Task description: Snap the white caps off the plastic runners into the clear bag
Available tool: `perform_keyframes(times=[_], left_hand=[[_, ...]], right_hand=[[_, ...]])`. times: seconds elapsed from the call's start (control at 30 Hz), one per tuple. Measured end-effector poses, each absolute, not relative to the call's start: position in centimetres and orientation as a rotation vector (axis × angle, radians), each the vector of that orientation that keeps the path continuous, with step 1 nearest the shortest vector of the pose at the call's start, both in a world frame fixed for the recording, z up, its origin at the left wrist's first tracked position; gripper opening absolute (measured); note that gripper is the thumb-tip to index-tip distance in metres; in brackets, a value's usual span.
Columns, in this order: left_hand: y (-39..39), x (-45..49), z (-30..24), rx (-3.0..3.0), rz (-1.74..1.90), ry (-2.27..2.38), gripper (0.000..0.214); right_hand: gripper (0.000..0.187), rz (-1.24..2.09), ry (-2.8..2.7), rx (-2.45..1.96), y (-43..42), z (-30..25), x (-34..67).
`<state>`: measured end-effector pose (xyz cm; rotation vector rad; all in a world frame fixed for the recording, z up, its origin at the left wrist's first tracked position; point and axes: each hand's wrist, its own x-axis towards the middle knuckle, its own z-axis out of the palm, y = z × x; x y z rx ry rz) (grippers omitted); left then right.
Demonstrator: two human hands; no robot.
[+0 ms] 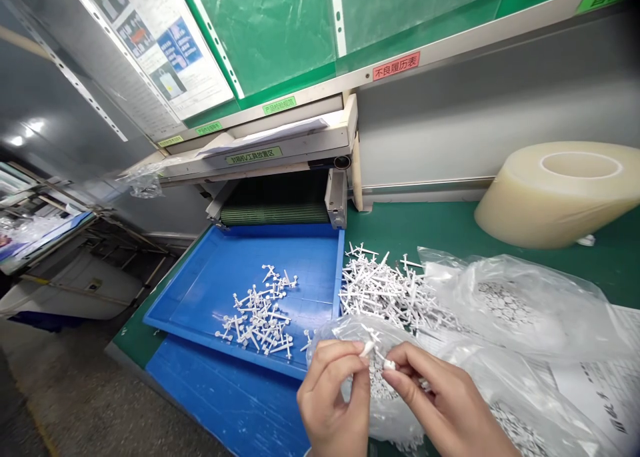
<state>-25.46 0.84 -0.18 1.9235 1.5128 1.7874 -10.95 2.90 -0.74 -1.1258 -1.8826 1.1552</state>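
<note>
Low in the head view, my left hand (333, 390) pinches a small white plastic piece (368, 348) between thumb and fingers. My right hand (443, 393) is closed on another small white plastic piece (389, 364), close beside the first. A thin white stem shows between the fingertips; whether the pieces are joined, I cannot tell. Under both hands lies an open clear plastic bag (395, 427) of tiny white parts. Just beyond is a loose pile of thin white plastic stems (385, 287). To the left, a blue tray (210, 263) holds a heap of white stems with round ends (263, 323).
A small conveyor (275, 213) ends over the tray's far side. More clear bags of small white parts (505, 303) lie on the right over printed sheets (595, 403). A large roll of clear film (530, 207) stands behind them. A shelf (300, 143) with papers spans above.
</note>
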Motion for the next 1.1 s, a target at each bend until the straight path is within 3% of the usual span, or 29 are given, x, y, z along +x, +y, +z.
perform_keyframes(times=[0.17, 0.4, 0.6, 0.8, 1.1], left_hand=[[1.2, -25.6, 0.0, 1.555, 1.755, 1.462, 0.023], [1.9, -25.5, -0.5, 1.187, 1.716, 1.344, 0.019], [2.2, -25.2, -0.1, 1.191, 1.724, 1.249, 0.02], [4.2, -25.8, 0.5, 1.401, 1.674, 1.367, 0.019], [10.9, -25.9, -1.1, 1.952, 1.247, 1.503, 0.025]], right_hand=[[0.028, 1.462, -1.768, -1.091, 3.6, -0.9, -10.7], [0.05, 1.861, -1.414, -0.985, 4.1, -1.1, -10.7], [0.046, 2.189, -0.946, -0.839, 4.2, -0.1, -10.7], [0.041, 2.233, -0.751, -0.78, 4.1, 0.7, -10.5], [0.037, 2.159, -0.692, -0.841, 3.6, 1.9, -9.6]])
